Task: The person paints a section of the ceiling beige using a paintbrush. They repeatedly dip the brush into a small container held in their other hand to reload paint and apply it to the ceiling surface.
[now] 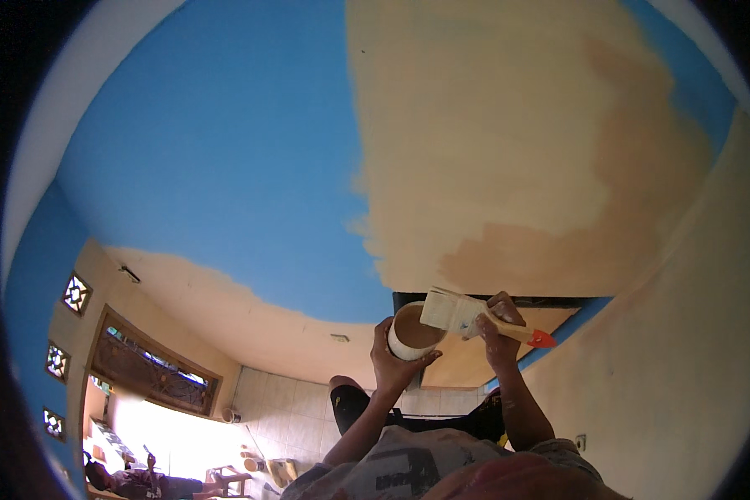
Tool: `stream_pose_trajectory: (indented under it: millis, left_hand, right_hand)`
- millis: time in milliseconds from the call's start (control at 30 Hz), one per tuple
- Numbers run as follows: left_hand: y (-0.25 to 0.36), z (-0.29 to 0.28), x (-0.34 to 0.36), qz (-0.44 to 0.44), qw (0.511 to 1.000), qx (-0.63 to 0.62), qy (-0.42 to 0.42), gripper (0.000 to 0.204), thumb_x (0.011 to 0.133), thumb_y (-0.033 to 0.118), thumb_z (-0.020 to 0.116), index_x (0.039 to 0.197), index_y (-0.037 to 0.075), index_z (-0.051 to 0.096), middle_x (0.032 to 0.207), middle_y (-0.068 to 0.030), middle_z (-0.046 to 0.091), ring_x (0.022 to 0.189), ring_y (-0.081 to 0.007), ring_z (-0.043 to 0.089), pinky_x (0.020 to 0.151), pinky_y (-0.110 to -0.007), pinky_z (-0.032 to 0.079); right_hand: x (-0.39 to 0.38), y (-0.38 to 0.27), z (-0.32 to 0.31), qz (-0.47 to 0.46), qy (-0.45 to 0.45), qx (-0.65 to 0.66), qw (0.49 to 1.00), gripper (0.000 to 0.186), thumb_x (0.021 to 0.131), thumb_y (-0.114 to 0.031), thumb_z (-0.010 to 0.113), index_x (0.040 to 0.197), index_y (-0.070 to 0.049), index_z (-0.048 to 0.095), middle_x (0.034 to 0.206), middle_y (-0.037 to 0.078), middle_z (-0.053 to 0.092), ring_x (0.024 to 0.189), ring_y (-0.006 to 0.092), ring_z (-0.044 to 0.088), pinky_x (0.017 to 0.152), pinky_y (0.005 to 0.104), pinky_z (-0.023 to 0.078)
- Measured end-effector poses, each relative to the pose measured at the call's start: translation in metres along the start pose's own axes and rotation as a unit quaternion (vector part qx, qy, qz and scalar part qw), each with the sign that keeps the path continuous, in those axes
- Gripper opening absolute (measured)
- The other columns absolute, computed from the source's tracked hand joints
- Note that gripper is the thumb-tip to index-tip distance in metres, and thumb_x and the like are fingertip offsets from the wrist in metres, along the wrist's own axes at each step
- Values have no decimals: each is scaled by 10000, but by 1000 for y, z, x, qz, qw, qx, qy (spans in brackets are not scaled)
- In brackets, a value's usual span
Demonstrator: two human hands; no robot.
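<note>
A white tub [405, 351] holding brown-tan paint [415, 329] is in my left hand [388, 360], whose fingers and thumb wrap round its side. In my right hand [500, 331] is a wide paintbrush [447, 311] with pale bristles and a red-tipped handle. Its bristles lie over the tub's right rim, pointing left; whether they touch the rim I cannot tell. Beyond my hands rises a wall, blue [225, 158] on the left and beige paint [483, 142] on the right. A darker tan patch [646, 175] runs along the beige part's right and lower side.
Below the beige area is a tan panel [467, 340] with a dark top edge. At the lower left, another person [146, 483] is near a bright doorway, with a stool [232, 479] and small containers [254, 464] on the tiled floor [287, 400]. A grilled window [154, 358] is at left.
</note>
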State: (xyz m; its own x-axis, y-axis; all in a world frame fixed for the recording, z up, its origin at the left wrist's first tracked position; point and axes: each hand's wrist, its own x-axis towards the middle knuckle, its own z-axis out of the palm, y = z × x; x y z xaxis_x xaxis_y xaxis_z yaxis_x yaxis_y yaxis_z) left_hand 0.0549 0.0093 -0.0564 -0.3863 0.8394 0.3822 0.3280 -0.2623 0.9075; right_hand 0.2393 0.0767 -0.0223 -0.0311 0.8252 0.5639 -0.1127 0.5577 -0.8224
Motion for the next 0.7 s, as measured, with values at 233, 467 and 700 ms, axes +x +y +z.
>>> stream_pose_trajectory:
  millis: [233, 467, 700]
  left_hand:
    - [-1, -1, 0, -9, 1000, -9, 12, 886, 514, 283, 946, 1226, 49, 473, 1124, -156, 617, 1044, -272, 618, 885, -391, 515]
    - [-7, 3, -3, 0, 1000, 10, 14, 889, 510, 290, 944, 1223, 45, 473, 1126, -160, 612, 1036, -280, 622, 880, -390, 517]
    - [-11, 0, -8, -15, 1000, 6, 0, 895, 511, 271, 945, 1229, 26, 471, 1133, -157, 608, 1043, -275, 613, 891, -386, 507]
  right_hand:
    - [5, -7, 3, -59, -30, -19, 998, 161, 787, -61, 717, 758, 12, 577, 832, 71, 569, 753, 128, 568, 602, 258, 488]
    - [0, -1, -12, 99, -108, -10, 989, 141, 839, -102, 695, 835, 19, 623, 703, 56, 617, 561, 88, 592, 475, 227, 477]
    - [-1, -8, -8, 123, -131, 27, 983, 148, 870, -106, 664, 902, 35, 632, 643, 59, 612, 543, 75, 590, 465, 220, 474]
